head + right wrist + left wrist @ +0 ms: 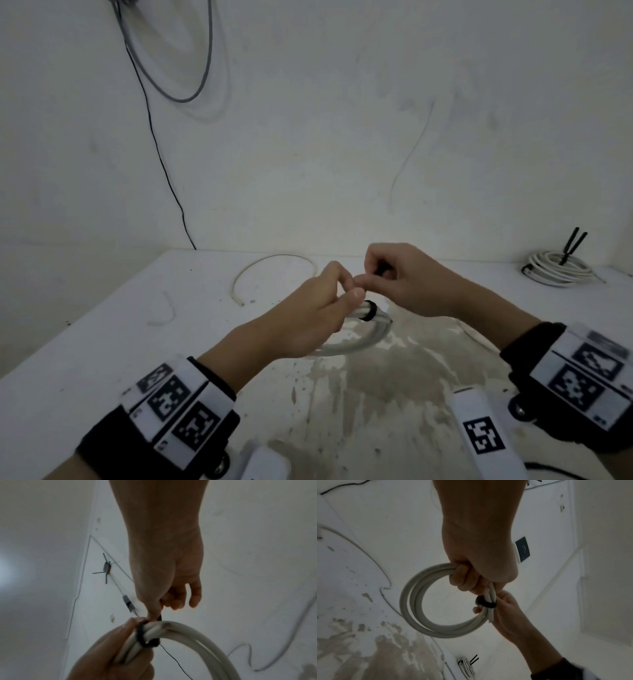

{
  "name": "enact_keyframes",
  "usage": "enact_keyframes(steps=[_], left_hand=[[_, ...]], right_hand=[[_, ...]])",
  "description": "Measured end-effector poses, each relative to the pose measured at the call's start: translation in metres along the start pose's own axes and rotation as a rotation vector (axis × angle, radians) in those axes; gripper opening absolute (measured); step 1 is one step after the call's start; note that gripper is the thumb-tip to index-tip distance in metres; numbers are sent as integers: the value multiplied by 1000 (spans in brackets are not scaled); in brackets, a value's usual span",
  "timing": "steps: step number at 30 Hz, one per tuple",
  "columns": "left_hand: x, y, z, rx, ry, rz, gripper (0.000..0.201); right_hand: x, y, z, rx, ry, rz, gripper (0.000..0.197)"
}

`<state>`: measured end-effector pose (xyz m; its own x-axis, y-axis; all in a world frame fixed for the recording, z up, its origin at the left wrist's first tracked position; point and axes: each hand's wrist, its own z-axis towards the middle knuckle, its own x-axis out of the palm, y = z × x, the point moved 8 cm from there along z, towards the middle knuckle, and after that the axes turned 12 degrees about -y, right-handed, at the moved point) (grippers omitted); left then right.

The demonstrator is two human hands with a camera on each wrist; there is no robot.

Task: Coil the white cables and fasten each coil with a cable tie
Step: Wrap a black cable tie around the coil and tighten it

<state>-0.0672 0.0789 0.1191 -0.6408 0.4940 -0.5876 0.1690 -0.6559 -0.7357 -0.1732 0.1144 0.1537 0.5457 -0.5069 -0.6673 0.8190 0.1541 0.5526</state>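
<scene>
Head view: left hand [308, 308] grips the coil [352, 344], right hand [407, 277] pinches the black cable tie [370, 310] tail (1 finished coil [561, 270] at the bench's far right corner). Next, I'd guess: pull it snug.

Bare workroom, stained white table [102, 342] (wall cables [164, 161])

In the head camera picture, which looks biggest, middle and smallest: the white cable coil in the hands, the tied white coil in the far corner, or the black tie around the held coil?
1. Tied white cable coil in the far right corner
2. Held white cable coil: the left hand hides part, so these two are unsure.
3. Black cable tie, clearly smallest.
</scene>
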Motion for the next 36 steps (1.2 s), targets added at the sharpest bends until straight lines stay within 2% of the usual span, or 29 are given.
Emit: enact_keyframes(steps=[2, 5, 10, 12, 13, 14, 17, 18, 19, 21, 23, 26, 29, 33, 36], left_hand=[[2, 12, 3, -64, -39, 37, 18], [-4, 24, 6, -145, -90, 31, 23], [-12, 17, 16, 3, -138, 195, 46], [-19, 16, 16, 64, -194, 256, 47], [-22, 14, 15, 125, -249, 318, 45], [-25, 8, 12, 213, -319, 406, 41], [-20, -10, -1, 488, -425, 616, 37], [-18, -14, -3, 549, -437, 640, 35], [-16, -17, -5, 601, -447, 666, 33], [-14, -21, -7, 664, -451, 726, 31], [-14, -22, -9, 697, -461, 764, 30], [-11, -24, -11, 750, -444, 800, 27], [-8, -26, -10, 806, -432, 828, 23], [-17, -25, -9, 772, -480, 812, 28], [-22, -21, -7, 676, -530, 839, 35]], right_hand=[[-10, 16, 2, -123, -136, -55, 31], [-15, 22, 0, -215, -194, -74, 33], [-23, 42, -17, -524, -368, -263, 32], [-28, 45, -20, -562, -398, -294, 35], [-30, 44, -19, -506, -381, -265, 35], [-30, 40, -15, -383, -333, -209, 34], [-12, 16, -12, 192, -35, 78, 34], [-5, 9, -16, 346, 57, 156, 37], [-1, 6, -20, 429, 138, 186, 37], [2, 6, -24, 465, 267, 169, 30], [3, 7, -28, 466, 331, 133, 22], [8, 4, -31, 496, 354, 92, 17], [22, 2, -37, 601, 352, 259, 18], [31, 5, -40, 709, 190, 614, 23], [27, 1, -37, 680, 4, 625, 23]])
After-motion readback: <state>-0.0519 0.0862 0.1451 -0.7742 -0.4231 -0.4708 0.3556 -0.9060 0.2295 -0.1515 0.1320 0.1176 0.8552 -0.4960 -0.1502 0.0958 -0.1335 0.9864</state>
